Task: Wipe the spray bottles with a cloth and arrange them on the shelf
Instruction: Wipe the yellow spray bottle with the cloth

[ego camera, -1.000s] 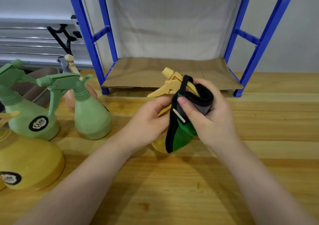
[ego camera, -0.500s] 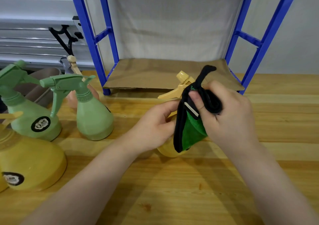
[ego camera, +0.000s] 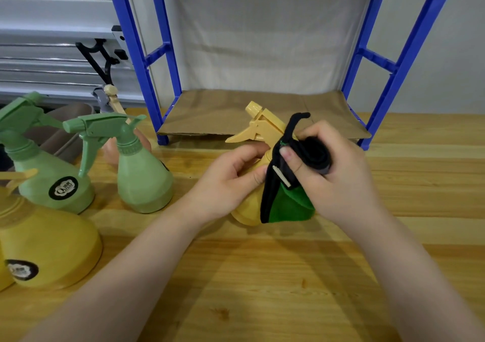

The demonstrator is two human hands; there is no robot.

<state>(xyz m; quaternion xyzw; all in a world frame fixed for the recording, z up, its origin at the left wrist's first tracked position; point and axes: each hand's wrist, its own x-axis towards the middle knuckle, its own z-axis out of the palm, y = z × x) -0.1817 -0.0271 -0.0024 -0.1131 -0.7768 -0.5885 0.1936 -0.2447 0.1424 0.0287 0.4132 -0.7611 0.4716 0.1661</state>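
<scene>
A: What are the hands doing?

B: The left hand [ego camera: 231,181] grips the yellow spray bottle [ego camera: 258,142] at its neck and body. The right hand [ego camera: 330,176] clutches the green and black cloth [ego camera: 286,197], pressed against the bottle's right side.

A: Where is that bottle?

B: On the wooden table [ego camera: 262,276], just in front of the blue shelf [ego camera: 262,113], whose bottom board is lined with brown paper.

A: And the rest?

B: Left of the shelf stand two green spray bottles [ego camera: 141,173] [ego camera: 44,179], with a large yellow bottle [ego camera: 44,247] nearest the camera.
</scene>
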